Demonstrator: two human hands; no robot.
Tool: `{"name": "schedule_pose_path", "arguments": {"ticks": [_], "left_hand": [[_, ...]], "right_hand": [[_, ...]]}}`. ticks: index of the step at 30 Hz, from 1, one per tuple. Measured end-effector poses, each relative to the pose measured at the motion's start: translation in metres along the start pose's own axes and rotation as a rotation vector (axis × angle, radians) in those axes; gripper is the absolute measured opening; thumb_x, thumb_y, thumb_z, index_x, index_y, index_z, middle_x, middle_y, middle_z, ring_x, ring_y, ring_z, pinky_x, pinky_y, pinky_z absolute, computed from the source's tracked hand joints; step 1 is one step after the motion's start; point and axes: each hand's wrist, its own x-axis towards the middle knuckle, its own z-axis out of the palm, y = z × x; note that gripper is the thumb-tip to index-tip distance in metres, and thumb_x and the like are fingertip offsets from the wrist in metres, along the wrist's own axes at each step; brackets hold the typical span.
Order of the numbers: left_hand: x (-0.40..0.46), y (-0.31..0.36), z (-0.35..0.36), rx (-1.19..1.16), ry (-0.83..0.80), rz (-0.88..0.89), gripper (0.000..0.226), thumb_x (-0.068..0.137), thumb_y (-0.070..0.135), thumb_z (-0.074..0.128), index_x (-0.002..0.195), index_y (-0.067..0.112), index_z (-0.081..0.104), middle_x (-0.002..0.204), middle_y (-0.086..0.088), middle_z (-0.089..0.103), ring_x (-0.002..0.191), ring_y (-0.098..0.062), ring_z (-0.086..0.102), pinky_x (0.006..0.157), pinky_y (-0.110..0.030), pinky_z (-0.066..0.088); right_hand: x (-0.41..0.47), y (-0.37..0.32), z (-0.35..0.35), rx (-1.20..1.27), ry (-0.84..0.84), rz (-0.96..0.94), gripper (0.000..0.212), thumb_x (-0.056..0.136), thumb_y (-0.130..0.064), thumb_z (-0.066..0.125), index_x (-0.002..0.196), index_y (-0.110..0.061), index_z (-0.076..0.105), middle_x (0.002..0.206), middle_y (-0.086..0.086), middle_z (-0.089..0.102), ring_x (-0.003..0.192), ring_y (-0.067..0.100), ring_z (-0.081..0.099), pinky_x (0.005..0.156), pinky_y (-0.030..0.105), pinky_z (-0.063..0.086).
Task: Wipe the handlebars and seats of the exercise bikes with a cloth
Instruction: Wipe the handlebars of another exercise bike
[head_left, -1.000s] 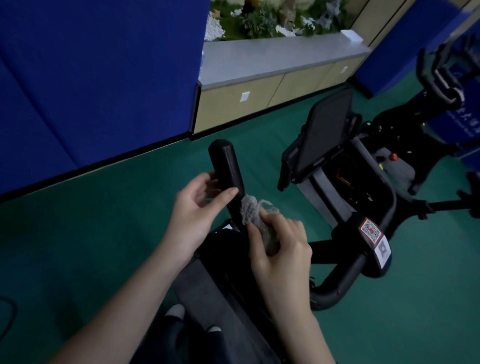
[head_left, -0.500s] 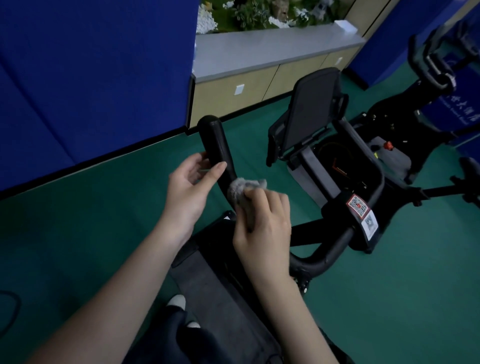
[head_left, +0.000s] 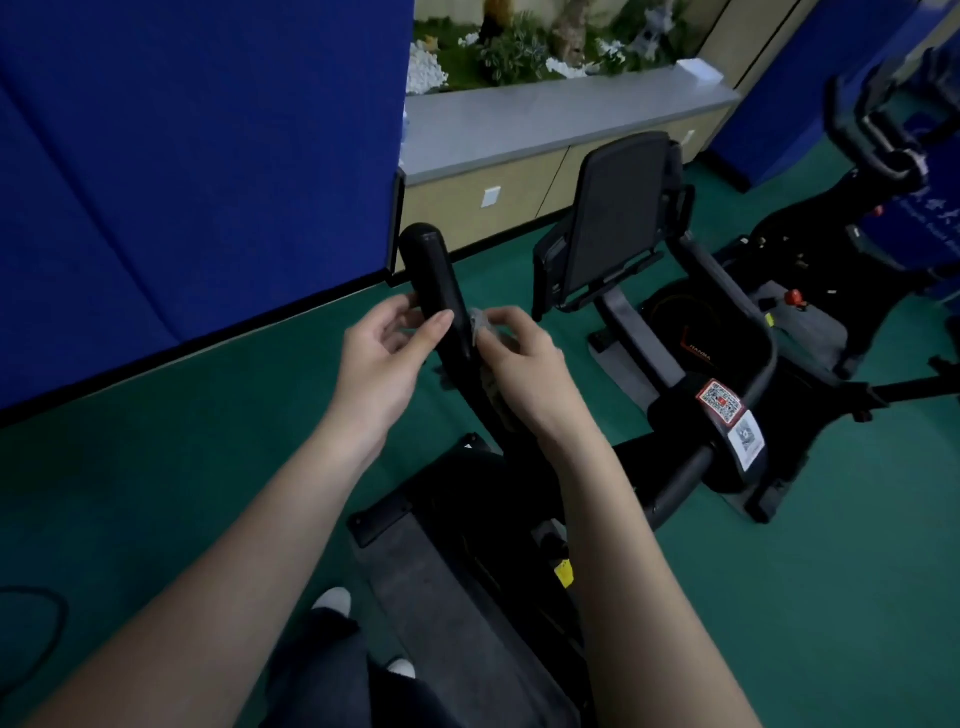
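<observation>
The black handlebar (head_left: 435, 291) stands up tall in the middle, tilted a bit, w/ its round top near the blue wall pad (head_left: 197, 156).

The left hand (head_left: 384, 358) is just left of the handlebar. Its thumb lies across the front of the bar & the fingers curl round the back, so the grip is narrow and holds the bar.

The right hand (head_left: 524, 369) is just right of the handlebar. Its grip is closed on a small grey cloth (head_left: 480, 325), pinched in the fingers. The cloth is pressed on the right side of the bar, about level w/ the left thumb. Most of the cloth is hidden by the hand.

Below the handlebar is the bike's dark frame (head_left: 452, 587), going down to the person's white shoes (head_left: 332, 600) on the green floor (head_left: 779, 597).

Right of the handlebar is a black screen holder (head_left: 618, 218), & past it a curved bar w/ a red QR sticker (head_left: 719, 401).

Far right of the handlebar stands another bike (head_left: 852, 270), dark & hard to see. Behind the handlebar is a grey counter (head_left: 545, 119) w/ plants (head_left: 519, 47) on top.
</observation>
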Motion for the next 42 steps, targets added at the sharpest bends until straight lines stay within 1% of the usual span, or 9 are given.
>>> {"name": "schedule_pose_path", "arguments": {"ticks": [3,7,9,15,20,24,28,35,42], "left_hand": [[0.004,0.000,-0.004,0.022,-0.021,-0.006,0.016,0.085,0.020,0.069,0.099,0.026,0.063,0.083,0.022,0.071,0.082,0.008,0.065,0.070,-0.009,0.048],[0.008,0.002,-0.011,0.115,-0.092,-0.017,0.024,0.077,0.037,0.071,0.099,0.029,0.064,0.086,0.021,0.070,0.083,0.007,0.063,0.071,-0.005,0.045],[0.007,0.003,-0.018,0.261,-0.084,0.005,0.043,0.070,0.050,0.067,0.104,0.026,0.061,0.088,0.014,0.067,0.082,0.006,0.061,0.068,-0.004,0.043],[-0.003,0.015,-0.046,0.804,-0.232,0.658,0.029,0.090,0.038,0.060,0.105,0.014,0.060,0.098,0.002,0.052,0.092,-0.011,0.050,0.084,-0.021,0.041],[0.020,0.038,-0.028,1.070,-0.619,1.093,0.025,0.091,0.030,0.056,0.107,0.015,0.067,0.108,-0.001,0.063,0.111,-0.020,0.054,0.105,-0.035,0.028],[0.047,0.048,-0.018,1.316,-0.798,1.140,0.029,0.090,0.033,0.049,0.101,0.015,0.069,0.096,0.000,0.066,0.104,-0.021,0.060,0.114,-0.042,0.016],[0.058,0.048,-0.020,1.368,-0.852,1.197,0.026,0.090,0.031,0.050,0.089,0.015,0.071,0.087,0.000,0.066,0.094,-0.023,0.062,0.110,-0.040,0.020],[0.066,0.043,-0.024,1.309,-0.896,1.241,0.036,0.091,0.032,0.039,0.090,0.014,0.070,0.089,0.001,0.066,0.093,-0.023,0.060,0.101,-0.037,0.024],[0.070,0.044,-0.024,1.277,-0.923,1.254,0.034,0.090,0.029,0.040,0.090,0.012,0.069,0.088,-0.001,0.064,0.093,-0.025,0.059,0.099,-0.037,0.023]], "right_hand": [[-0.004,0.012,-0.010,0.096,-0.080,0.014,0.015,0.090,-0.038,0.051,0.096,-0.029,0.062,0.084,0.003,0.075,0.086,0.022,0.070,0.082,0.045,0.055],[-0.010,0.021,-0.014,0.045,-0.062,0.012,0.013,0.086,-0.042,0.048,0.090,-0.037,0.060,0.061,-0.015,0.067,0.054,0.001,0.059,0.050,0.018,0.046],[-0.001,0.015,-0.010,0.071,-0.070,0.066,0.012,0.087,-0.039,0.051,0.088,-0.034,0.062,0.067,-0.010,0.071,0.062,0.008,0.064,0.057,0.021,0.050],[0.001,0.004,-0.011,0.105,-0.075,0.201,0.016,0.095,-0.033,0.055,0.084,-0.028,0.066,0.069,-0.013,0.064,0.069,0.005,0.058,0.069,0.025,0.044],[-0.036,0.002,-0.002,-0.216,0.240,0.228,0.012,0.094,-0.042,0.053,0.096,-0.031,0.057,0.076,-0.010,0.062,0.076,0.010,0.057,0.063,0.019,0.042],[-0.054,-0.007,0.033,-0.402,0.598,0.068,0.010,0.091,-0.029,0.059,0.098,-0.022,0.056,0.084,-0.011,0.048,0.088,0.019,0.047,0.080,0.039,0.040],[-0.076,0.004,0.052,-0.518,0.968,0.084,0.009,0.085,-0.014,0.066,0.092,-0.009,0.063,0.095,0.003,0.055,0.094,0.024,0.050,0.081,0.038,0.039],[-0.071,0.003,0.107,-0.308,1.431,0.213,0.017,0.082,0.000,0.065,0.100,0.000,0.063,0.100,0.006,0.048,0.094,0.024,0.049,0.086,0.024,0.039],[-0.026,-0.021,0.147,-0.100,1.562,0.138,0.018,0.080,0.001,0.065,0.098,0.004,0.061,0.097,0.014,0.056,0.095,0.016,0.051,0.090,0.019,0.041]]}}
